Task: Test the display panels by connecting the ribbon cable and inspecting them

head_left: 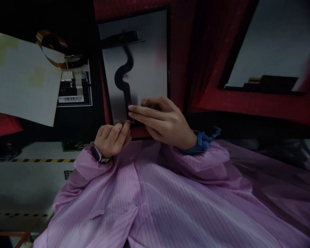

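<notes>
A silvery display panel with a dark frame lies before me on red padding. A black, S-curved flat flex cable runs down its face from a dark strip near the top. My right hand rests over the panel's lower part, its fingers stretched out and the tips on the cable's lower end. My left hand is at the panel's lower edge with curled fingers. Its index fingertip touches the cable's end, close to a small orange-edged part. Whatever may be between its thumb and fingers is hidden.
At left, a pale sheet partly covers a circuit board with a barcode label; an orange-brown flex cable loops above. Another panel lies on red padding at right. The dark table edge runs just before my body.
</notes>
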`<action>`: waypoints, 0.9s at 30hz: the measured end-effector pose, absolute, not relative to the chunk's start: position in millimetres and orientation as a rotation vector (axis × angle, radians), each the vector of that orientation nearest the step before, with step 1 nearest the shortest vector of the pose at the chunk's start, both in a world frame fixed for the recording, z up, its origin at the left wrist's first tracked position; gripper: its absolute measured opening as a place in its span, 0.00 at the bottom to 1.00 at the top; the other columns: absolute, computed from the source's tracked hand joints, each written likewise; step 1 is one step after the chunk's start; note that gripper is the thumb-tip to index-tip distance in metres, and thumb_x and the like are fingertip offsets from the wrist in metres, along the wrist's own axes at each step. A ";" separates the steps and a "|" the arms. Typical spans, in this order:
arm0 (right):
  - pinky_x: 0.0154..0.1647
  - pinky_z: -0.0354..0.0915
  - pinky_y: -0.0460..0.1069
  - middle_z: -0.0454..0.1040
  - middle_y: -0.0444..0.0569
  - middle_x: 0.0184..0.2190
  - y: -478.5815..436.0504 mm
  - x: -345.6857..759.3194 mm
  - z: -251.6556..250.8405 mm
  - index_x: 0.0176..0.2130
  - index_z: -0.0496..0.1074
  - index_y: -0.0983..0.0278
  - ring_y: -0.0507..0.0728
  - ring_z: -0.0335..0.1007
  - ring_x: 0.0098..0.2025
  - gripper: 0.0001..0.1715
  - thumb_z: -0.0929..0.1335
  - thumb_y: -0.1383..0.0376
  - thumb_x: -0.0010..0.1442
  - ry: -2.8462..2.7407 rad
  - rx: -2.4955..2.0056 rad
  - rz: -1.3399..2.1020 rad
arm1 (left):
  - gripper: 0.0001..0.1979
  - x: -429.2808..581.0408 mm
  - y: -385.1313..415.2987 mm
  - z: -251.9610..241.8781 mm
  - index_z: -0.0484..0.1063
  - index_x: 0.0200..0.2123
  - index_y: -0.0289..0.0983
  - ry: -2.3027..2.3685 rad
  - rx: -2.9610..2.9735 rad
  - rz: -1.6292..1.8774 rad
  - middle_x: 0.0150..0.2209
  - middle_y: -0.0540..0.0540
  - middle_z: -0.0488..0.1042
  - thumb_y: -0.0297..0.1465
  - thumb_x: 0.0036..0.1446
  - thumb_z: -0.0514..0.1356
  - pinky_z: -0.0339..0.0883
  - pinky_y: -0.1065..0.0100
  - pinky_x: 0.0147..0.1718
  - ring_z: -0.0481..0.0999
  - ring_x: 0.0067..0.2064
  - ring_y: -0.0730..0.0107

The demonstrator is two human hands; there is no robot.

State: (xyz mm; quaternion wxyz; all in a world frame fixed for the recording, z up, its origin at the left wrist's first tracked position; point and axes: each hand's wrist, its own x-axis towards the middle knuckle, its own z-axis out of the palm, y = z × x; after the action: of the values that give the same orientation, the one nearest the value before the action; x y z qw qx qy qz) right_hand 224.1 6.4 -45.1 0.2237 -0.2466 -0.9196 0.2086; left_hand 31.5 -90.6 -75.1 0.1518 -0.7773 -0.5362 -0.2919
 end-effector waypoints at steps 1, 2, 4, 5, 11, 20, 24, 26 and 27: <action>0.48 0.66 0.57 0.77 0.45 0.56 5.9 224.3 -46.5 0.57 0.74 0.58 0.60 0.69 0.52 0.21 0.61 0.70 0.70 -2.555 -0.716 0.565 | 0.11 31.6 -90.8 -74.9 0.78 0.44 0.33 -1.541 -2.234 -0.836 0.29 0.47 0.74 0.28 0.58 0.62 0.62 0.66 0.29 0.68 0.27 0.71; 0.48 0.65 0.58 0.76 0.45 0.56 5.6 224.6 -47.5 0.57 0.74 0.58 0.60 0.68 0.52 0.22 0.61 0.70 0.70 -2.565 -0.738 0.552 | 0.11 31.8 -90.8 -74.7 0.78 0.44 0.32 -1.541 -2.234 -0.837 0.29 0.47 0.74 0.28 0.58 0.62 0.62 0.66 0.29 0.68 0.27 0.71; 0.47 0.63 0.58 0.75 0.43 0.57 5.6 225.6 -48.3 0.58 0.73 0.57 0.61 0.67 0.53 0.22 0.60 0.70 0.71 -2.604 -0.753 0.523 | 0.11 32.0 -90.8 -74.5 0.78 0.44 0.33 -1.537 -2.226 -0.835 0.29 0.47 0.74 0.28 0.58 0.62 0.62 0.66 0.29 0.68 0.26 0.71; 0.47 0.63 0.57 0.74 0.42 0.58 5.9 226.2 -48.2 0.59 0.72 0.57 0.61 0.67 0.53 0.22 0.60 0.70 0.71 -2.631 -0.753 0.508 | 0.11 32.1 -90.8 -74.6 0.78 0.43 0.34 -1.536 -2.219 -0.832 0.29 0.47 0.74 0.29 0.58 0.61 0.62 0.66 0.29 0.68 0.26 0.71; 0.43 0.63 0.57 0.72 0.39 0.60 8.9 228.1 -44.1 0.57 0.73 0.56 0.61 0.65 0.52 0.21 0.60 0.69 0.71 -2.674 -0.667 0.424 | 0.11 32.2 -92.2 -78.4 0.79 0.43 0.34 -1.559 -2.206 -0.836 0.29 0.46 0.74 0.29 0.58 0.62 0.61 0.66 0.28 0.69 0.27 0.71; 0.43 0.62 0.57 0.72 0.40 0.60 8.4 228.5 -46.6 0.57 0.72 0.56 0.60 0.66 0.52 0.20 0.60 0.69 0.71 -2.674 -0.655 0.391 | 0.11 28.3 -93.0 -77.5 0.80 0.44 0.40 -1.498 -2.243 -0.868 0.30 0.48 0.76 0.28 0.57 0.64 0.63 0.67 0.30 0.70 0.27 0.72; 0.43 0.63 0.57 0.73 0.40 0.60 8.5 228.2 -48.3 0.57 0.72 0.57 0.61 0.66 0.53 0.20 0.60 0.69 0.71 -2.652 -0.676 0.455 | 0.09 27.8 -89.3 -73.2 0.80 0.41 0.35 -1.426 -2.221 -0.838 0.29 0.46 0.75 0.28 0.58 0.62 0.64 0.67 0.29 0.69 0.26 0.73; 0.43 0.63 0.57 0.72 0.40 0.60 8.9 228.2 -49.2 0.57 0.72 0.57 0.61 0.66 0.53 0.20 0.60 0.69 0.71 -2.634 -0.661 0.469 | 0.09 27.5 -88.5 -72.5 0.80 0.41 0.33 -1.404 -2.224 -0.839 0.29 0.46 0.75 0.28 0.58 0.62 0.64 0.67 0.30 0.69 0.27 0.72; 0.43 0.63 0.58 0.72 0.41 0.60 9.2 228.2 -49.7 0.57 0.72 0.57 0.61 0.66 0.53 0.21 0.60 0.69 0.71 -2.630 -0.648 0.471 | 0.09 27.4 -88.5 -72.5 0.80 0.41 0.34 -1.402 -2.230 -0.830 0.29 0.46 0.75 0.28 0.58 0.62 0.63 0.67 0.30 0.69 0.27 0.72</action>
State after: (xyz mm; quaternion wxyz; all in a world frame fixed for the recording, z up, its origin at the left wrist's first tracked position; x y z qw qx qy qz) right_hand 228.2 9.2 -49.7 0.1948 -0.2313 -0.9382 0.1681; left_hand 27.4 -88.5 -72.5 0.1888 -0.7930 -0.4984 -0.2952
